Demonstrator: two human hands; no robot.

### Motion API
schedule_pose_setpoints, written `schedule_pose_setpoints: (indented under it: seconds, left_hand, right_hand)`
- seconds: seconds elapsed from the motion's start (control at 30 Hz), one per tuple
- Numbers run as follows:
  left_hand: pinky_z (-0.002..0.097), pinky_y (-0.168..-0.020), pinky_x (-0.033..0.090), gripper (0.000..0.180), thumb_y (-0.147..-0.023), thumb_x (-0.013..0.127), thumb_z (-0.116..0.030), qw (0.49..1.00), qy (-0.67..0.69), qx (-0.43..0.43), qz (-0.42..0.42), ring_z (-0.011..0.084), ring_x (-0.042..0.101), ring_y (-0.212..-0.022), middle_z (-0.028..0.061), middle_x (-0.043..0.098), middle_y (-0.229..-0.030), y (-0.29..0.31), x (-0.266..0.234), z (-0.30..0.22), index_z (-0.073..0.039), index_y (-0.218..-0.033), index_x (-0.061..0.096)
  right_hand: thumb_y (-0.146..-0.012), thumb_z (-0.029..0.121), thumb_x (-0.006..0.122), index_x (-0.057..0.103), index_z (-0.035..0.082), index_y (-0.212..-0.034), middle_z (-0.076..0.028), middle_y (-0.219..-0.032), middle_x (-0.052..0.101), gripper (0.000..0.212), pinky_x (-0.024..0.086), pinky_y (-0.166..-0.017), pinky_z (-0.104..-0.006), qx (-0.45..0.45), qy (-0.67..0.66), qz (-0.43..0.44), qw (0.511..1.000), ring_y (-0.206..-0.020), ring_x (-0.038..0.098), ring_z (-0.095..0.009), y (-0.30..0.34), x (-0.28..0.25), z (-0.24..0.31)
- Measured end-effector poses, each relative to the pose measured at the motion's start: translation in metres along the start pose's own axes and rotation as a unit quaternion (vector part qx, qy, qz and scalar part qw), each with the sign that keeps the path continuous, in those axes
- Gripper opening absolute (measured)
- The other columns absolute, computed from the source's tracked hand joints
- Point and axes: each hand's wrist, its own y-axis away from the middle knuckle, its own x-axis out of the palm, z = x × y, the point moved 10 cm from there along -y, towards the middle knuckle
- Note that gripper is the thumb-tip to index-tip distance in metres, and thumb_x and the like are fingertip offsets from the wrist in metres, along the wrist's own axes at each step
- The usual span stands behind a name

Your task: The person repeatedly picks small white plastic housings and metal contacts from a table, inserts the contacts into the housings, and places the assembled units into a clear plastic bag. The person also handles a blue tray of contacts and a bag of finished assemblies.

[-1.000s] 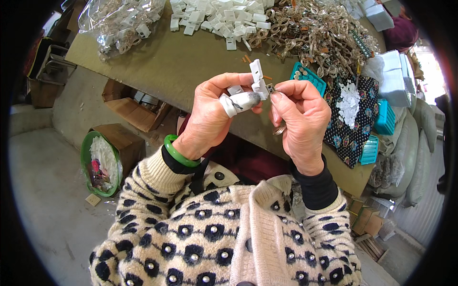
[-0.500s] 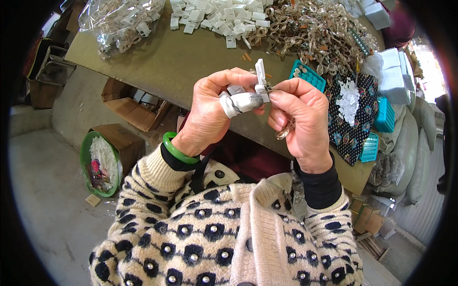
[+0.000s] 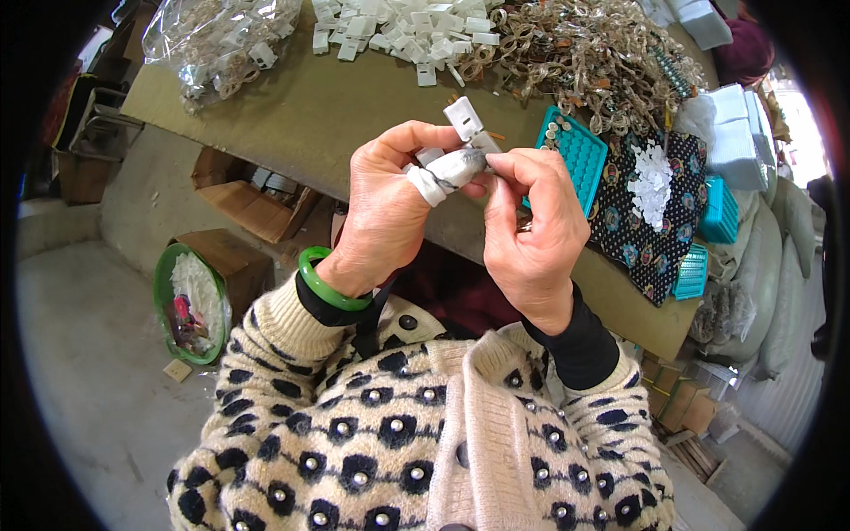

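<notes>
Table (image 3: pixel 292 115) at twelve o'clock, wire heap (image 3: pixel 593 71) at one. Near centre, toward twelve, the left hand (image 3: pixel 385 199) grasps; the right hand (image 3: pixel 542 230) presses close, its hold impossible to tell. In the left: white case (image 3: pixel 463 118), likely light, stiff, slick, brittle if bent; best taken by its edges.

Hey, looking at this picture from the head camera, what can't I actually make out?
All in the head view:
Lower end of the white plastic piece: hidden by the wrapped finger of the left hand.
Anything between the right hand's fingertips: covered by them.
Top of the clear bag: cut off by the upper edge.
Number of looped cords: they overlap.
</notes>
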Motion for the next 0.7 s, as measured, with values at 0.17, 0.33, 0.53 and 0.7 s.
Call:
schedule_pose_setpoints:
  seconds: [0.17, 0.33, 0.53, 0.7]
  left_hand:
    - [0.0259, -0.067, 0.055, 0.018, -0.082, 0.074, 0.000, 0.979, -0.174, 0.098, -0.036, 0.0111, 0.065, -0.075, 0.0069, 0.069, -0.086, 0.004, 0.003, -0.018, 0.002, -0.098, 0.066]
    - [0.0243, -0.061, 0.053, 0.017, -0.081, 0.072, 0.001, 0.946, -0.302, 0.085, -0.081, 0.0096, 0.062, -0.070, 0.0055, 0.067, -0.082, 0.006, 0.003, -0.016, 0.003, -0.097, 0.065]
    - [0.0267, -0.063, 0.050, 0.022, -0.089, 0.065, -0.012, 0.989, 0.060, -0.139, -0.003, 0.0155, 0.061, -0.071, 0.0096, 0.066, -0.090, 0.007, 0.007, 0.021, 0.000, -0.107, 0.061]
    - [0.0267, -0.065, 0.050, 0.025, -0.092, 0.063, -0.015, 0.978, 0.113, -0.177, 0.008, 0.0166, 0.062, -0.074, 0.0109, 0.067, -0.093, 0.009, 0.011, 0.025, -0.002, -0.113, 0.061]
  right_hand:
    - [-0.074, -0.019, 0.061, 0.061, -0.001, -0.099, -0.015, -0.091, 0.060, 0.030, 0.050, -0.063, -0.0344, -0.132, 0.095, -0.026, 0.986, -0.077, 0.061, -0.029, 0.005, 0.001, 0.017]
    - [-0.076, -0.018, 0.062, 0.060, -0.001, -0.099, -0.015, -0.089, 0.060, 0.029, 0.050, -0.064, -0.0350, -0.136, 0.100, -0.056, 0.984, -0.076, 0.060, -0.029, 0.007, -0.003, 0.013]
    - [-0.085, -0.013, 0.061, 0.057, 0.000, -0.098, -0.012, -0.088, 0.058, 0.019, 0.049, -0.068, -0.0290, -0.066, 0.071, -0.054, 0.994, -0.076, 0.058, -0.023, 0.008, -0.006, 0.002]
    - [-0.093, -0.004, 0.060, 0.054, 0.001, -0.101, -0.002, -0.090, 0.057, 0.011, 0.045, -0.066, -0.0189, 0.152, -0.104, -0.035, 0.982, -0.075, 0.052, -0.006, 0.016, -0.003, -0.039]
